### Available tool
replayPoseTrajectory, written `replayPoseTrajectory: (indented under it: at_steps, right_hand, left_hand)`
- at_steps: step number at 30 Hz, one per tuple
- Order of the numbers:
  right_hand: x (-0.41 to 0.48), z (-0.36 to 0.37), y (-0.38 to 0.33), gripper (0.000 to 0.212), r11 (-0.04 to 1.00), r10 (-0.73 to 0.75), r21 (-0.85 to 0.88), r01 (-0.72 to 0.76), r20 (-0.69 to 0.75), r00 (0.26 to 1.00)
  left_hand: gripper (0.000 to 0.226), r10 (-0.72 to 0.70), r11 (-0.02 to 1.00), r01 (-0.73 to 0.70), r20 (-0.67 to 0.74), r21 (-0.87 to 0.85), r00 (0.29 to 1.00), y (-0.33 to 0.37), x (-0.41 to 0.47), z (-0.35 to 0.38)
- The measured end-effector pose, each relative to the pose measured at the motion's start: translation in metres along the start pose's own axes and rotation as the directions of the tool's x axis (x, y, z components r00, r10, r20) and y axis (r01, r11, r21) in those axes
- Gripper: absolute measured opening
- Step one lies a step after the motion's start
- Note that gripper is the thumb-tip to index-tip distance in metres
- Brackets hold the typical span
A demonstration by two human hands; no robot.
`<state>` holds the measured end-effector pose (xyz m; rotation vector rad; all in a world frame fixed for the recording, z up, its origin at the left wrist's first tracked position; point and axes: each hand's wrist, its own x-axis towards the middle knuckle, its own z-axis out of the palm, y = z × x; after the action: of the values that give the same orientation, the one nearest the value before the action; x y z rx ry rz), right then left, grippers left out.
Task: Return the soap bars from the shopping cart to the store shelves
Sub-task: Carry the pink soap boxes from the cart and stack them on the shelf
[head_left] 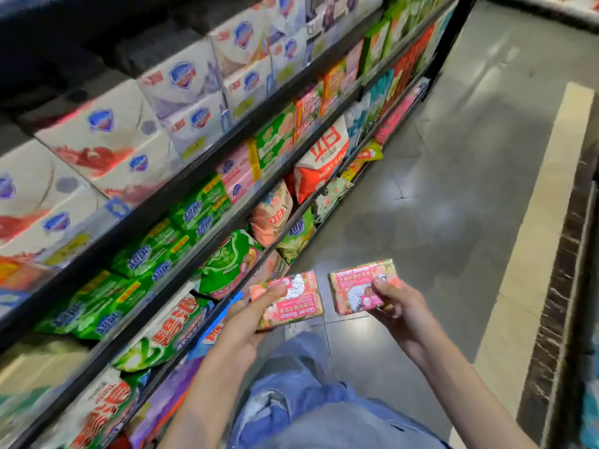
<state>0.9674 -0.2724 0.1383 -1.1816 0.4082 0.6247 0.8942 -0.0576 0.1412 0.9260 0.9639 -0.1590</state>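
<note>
I hold two pink goat soap bars in front of me above the aisle floor. My left hand (256, 314) grips one soap bar (299, 304), thumb lying across its top face. My right hand (397, 301) pinches the second soap bar (355, 285) by its right end. The two bars sit side by side with a small gap between them. The store shelves (201, 176) run along my left, packed with boxed and bagged soap and detergent. No shopping cart is in view.
Dark shelf rails slant from lower left to upper right, with white soap boxes (113, 134) on top and green packs (155, 251) below. Grey tiled floor (453, 189) opens ahead and right. A marbled dark ledge (564, 286) borders the right side. My jeans fill the bottom.
</note>
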Motion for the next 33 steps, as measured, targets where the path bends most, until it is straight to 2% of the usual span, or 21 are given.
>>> replayPoseTrajectory:
  at_steps: [3,7,10,14,19,23,27,30,31,33]
  right_hand:
    - [0.036,0.024,-0.043,0.033,0.999,-0.040,-0.033,0.043,0.076,0.996]
    - [0.076,0.056,-0.091,0.082,0.991,-0.108,-0.062,0.121,0.187,0.976]
    - [0.095,0.075,-0.119,0.086,0.984,-0.136,-0.072,0.160,0.270,0.953]
    - [0.111,0.098,-0.151,0.079,0.980,-0.111,-0.110,0.164,0.383,0.917]
    - [0.126,0.124,-0.185,0.099,0.971,-0.043,-0.180,0.160,0.523,0.851]
    - [0.128,0.151,-0.222,0.084,0.961,-0.011,-0.194,0.197,0.685,0.728]
    - [0.121,0.178,-0.265,0.072,0.948,-0.003,-0.188,0.258,0.803,0.595]
    - [0.112,0.201,-0.294,0.083,0.941,-0.029,-0.154,0.301,0.850,0.525]
    - [0.108,0.209,-0.304,0.073,0.934,-0.036,-0.144,0.327,0.872,0.487]
    - [0.095,0.225,-0.322,0.034,0.916,-0.078,-0.089,0.390,0.916,0.393]
  left_hand:
    - [0.067,0.029,0.998,-0.029,0.002,-0.046,1.000,0.039,0.018,0.023]
    - [0.071,0.102,0.992,-0.102,-0.004,-0.078,0.995,0.086,0.033,0.049]
    - [0.055,0.143,0.978,-0.142,0.001,-0.152,0.990,0.114,0.029,0.063]
    - [0.063,0.243,0.959,-0.252,-0.079,-0.130,0.967,0.138,0.019,0.071]
    - [0.055,0.361,0.912,-0.387,-0.183,-0.135,0.915,0.157,-0.001,0.078]
    - [0.065,0.485,0.833,-0.539,-0.304,-0.127,0.820,0.177,-0.023,0.088]
    - [0.043,0.623,0.725,-0.684,-0.346,-0.080,0.701,0.200,-0.051,0.101]
    - [0.034,0.744,0.601,-0.799,-0.344,-0.033,0.573,0.221,-0.070,0.106]
    - [0.040,0.782,0.554,-0.832,-0.343,-0.002,0.521,0.228,-0.078,0.107]
    - [0.048,0.844,0.458,-0.887,-0.335,0.048,0.418,0.243,-0.095,0.108]
